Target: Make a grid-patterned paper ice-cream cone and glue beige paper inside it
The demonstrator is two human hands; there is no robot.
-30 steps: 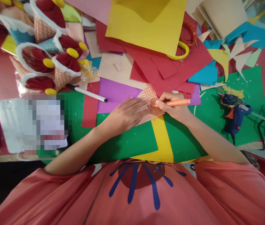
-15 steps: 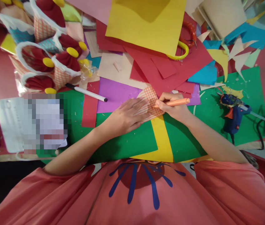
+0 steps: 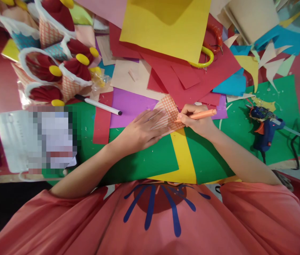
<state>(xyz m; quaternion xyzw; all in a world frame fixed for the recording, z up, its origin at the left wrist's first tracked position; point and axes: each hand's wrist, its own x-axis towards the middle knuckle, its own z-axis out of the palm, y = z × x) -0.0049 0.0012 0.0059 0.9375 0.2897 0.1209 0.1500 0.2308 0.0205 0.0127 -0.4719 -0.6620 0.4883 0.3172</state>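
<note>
A pale piece of craft foam or paper (image 3: 169, 108) bears orange crossing lines on its right part and stripes in one direction on its left. My left hand (image 3: 147, 129) lies flat across it, fingers stretched out and a little apart, covering much of its lower left. In my right hand (image 3: 196, 120) is an orange marker (image 3: 204, 114), gripped near its tip, which touches the lined piece at its right side. Beneath the piece are a purple sheet (image 3: 123, 109), a green sheet (image 3: 139, 159) and a yellow strip (image 3: 183, 152).
Decorated cones (image 3: 73, 76) with dark red filling crowd the upper left. A white marker (image 3: 99, 105) lies left of my hands. Far right is a blue glue gun (image 3: 265, 132) with a cord. Scissors with a yellow handle (image 3: 207, 58) stick out from under a yellow sheet (image 3: 166, 32).
My right hand and the orange marker have shifted very slightly. My left hand stays almost in place on the lined piece.
</note>
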